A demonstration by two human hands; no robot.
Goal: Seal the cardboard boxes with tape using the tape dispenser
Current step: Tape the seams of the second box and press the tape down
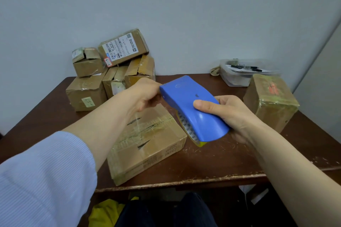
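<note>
Item 1, tape dispenser (191,106): blue shell, held above the counter (212,164) at frame centre, its long axis tilted from 11 o'clock down to 5 o'clock. A roll of tape (188,129) shows under its lower edge, with a yellow rim at the bottom.

Item 2, right hand (228,114): I see it clamped on the lower end of the dispenser, thumb laid across the blue top and pointing toward 9 o'clock, fingers wrapped beneath. The forearm is bare and enters from 5 o'clock.

Item 3, left hand (145,94): at the dispenser's upper end, fingers curled and pinched together at its nose. I cannot tell what they grip. The forearm runs in from 8 o'clock, with a pale blue sleeve (42,177) pushed up to the elbow.

Item 4, flat cardboard box (147,145): lies on the counter directly below the hands, near the front edge, top seam covered in wrinkled clear tape.

Item 5, stack of boxes (110,72): at 11 o'clock, against the wall.

Item 6, single wrapped box (269,101): at 3 o'clock, just beside the right hand.

Item 7, clear plastic tub (238,73): at 2 o'clock, behind the wrapped box, pens on top.
</note>
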